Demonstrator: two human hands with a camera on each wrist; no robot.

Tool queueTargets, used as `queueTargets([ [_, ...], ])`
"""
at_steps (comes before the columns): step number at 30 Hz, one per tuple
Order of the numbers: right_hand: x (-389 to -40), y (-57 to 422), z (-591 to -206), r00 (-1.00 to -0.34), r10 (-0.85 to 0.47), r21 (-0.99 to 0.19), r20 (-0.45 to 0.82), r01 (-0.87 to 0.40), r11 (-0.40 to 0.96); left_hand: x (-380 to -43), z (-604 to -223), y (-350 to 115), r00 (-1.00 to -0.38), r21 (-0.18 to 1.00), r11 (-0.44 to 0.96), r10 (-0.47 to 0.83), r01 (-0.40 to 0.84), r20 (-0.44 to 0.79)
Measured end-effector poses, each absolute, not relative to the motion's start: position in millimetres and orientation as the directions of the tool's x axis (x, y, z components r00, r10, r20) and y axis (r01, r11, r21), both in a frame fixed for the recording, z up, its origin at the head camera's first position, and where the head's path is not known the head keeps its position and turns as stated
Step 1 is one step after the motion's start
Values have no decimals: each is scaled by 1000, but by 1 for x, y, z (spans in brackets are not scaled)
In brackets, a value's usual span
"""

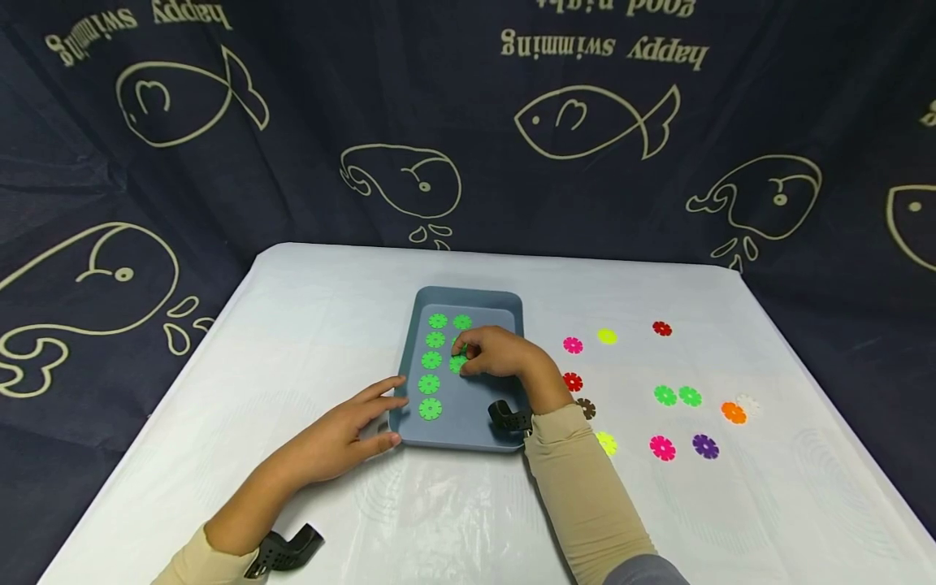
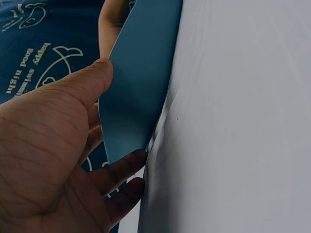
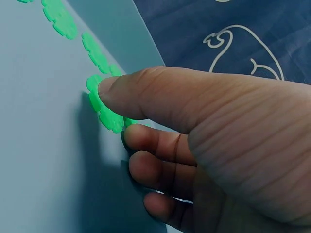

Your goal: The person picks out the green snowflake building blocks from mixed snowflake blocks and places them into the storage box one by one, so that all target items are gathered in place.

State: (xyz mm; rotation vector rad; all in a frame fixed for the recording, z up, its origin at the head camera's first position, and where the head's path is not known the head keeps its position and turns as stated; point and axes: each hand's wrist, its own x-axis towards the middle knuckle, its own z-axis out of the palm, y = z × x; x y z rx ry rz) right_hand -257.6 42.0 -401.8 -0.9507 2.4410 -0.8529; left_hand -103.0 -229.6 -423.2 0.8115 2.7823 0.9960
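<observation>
A blue-grey tray (image 1: 468, 418) holds a left column of several green interlocking discs (image 1: 429, 383) and a shorter second column beside it. My right hand (image 1: 500, 353) reaches over the tray's right side and pinches a green notched disc (image 3: 110, 119), thumb on its near face, low over the tray floor. Its other fingers curl beneath the thumb. My left hand (image 1: 336, 443) lies at the tray's left edge, fingers spread, fingertips at the rim. In the left wrist view, the thumb rests on the top of the tray wall (image 2: 138, 82) and other fingertips sit low against its outside.
Right of the tray, loose discs lie scattered on the white tablecloth (image 1: 790, 520): two green discs (image 1: 677, 396), a purple disc (image 1: 705, 446), an orange disc (image 1: 734, 413) against a white one, plus pink, red, yellow and brown ones. A dark printed curtain (image 1: 468, 97) hangs behind.
</observation>
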Motion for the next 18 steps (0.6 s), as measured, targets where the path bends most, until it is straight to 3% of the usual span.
queueTargets([
  [18,-259,42,-403,-700,-704,-667,-120,-468,579,-103,-423,-230,-857,603,653,505,459,105],
])
